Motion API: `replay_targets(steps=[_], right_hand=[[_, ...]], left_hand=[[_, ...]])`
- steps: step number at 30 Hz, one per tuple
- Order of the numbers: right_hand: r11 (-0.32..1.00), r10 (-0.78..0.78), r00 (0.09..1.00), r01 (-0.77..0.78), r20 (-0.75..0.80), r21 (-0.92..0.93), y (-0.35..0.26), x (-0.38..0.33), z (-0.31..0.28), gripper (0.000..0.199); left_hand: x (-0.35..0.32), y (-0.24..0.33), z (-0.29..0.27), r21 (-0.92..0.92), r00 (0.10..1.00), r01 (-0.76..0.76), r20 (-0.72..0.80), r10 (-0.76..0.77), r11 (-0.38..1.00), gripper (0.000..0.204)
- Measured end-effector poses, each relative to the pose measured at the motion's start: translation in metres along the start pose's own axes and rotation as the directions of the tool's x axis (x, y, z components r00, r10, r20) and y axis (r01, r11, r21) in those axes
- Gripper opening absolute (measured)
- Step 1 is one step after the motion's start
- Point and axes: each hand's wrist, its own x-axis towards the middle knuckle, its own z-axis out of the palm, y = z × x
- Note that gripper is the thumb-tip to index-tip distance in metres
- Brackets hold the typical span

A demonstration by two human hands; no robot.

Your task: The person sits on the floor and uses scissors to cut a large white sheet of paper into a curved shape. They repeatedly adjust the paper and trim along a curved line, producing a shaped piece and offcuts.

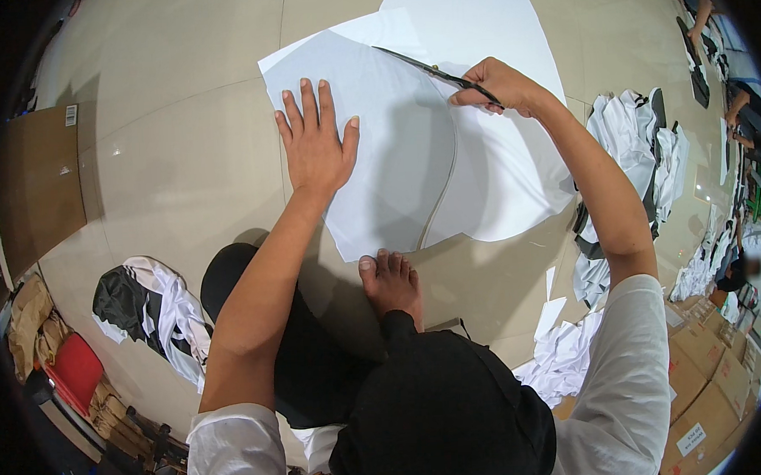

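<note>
My left hand (316, 151) lies flat with its fingers spread on a pale grey sheet (376, 144), pressing near its left edge. Under and beside that sheet is white fabric (513, 164) with rounded edges, spread on the floor. My right hand (493, 88) grips the handles of black scissors (428, 68). Their blades point to the upper left and reach over the grey sheet's upper right part. A curved seam-like edge runs down the sheet's right side, below the scissors. My bare foot (391, 284) touches or nearly touches the sheet's bottom edge.
Bundled white and dark cloth (154, 311) lies at the left, with more cloth piles (636, 150) at the right. White scraps (564, 357) lie near my right arm. Cardboard boxes (709, 376) stand lower right, a large carton (43, 184) far left. Other people sit along the right edge.
</note>
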Motion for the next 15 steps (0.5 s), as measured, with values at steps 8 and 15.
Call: replay_targets(steps=[8, 15], right_hand=[[0.999, 0.028, 1.0, -0.027, -0.013, 0.039, -0.013, 0.0, 0.006, 0.039], [0.999, 0.001, 1.0, 0.0, -0.025, 0.034, -0.021, 0.005, 0.01, 0.039]], left_hand=[[0.0, 0.001, 0.0, 0.003, 1.0, -0.001, 0.002, 0.001, 1.0, 0.082], [0.0, 0.0, 0.0, -0.006, 1.0, -0.012, -0.01, 0.012, 1.0, 0.082]])
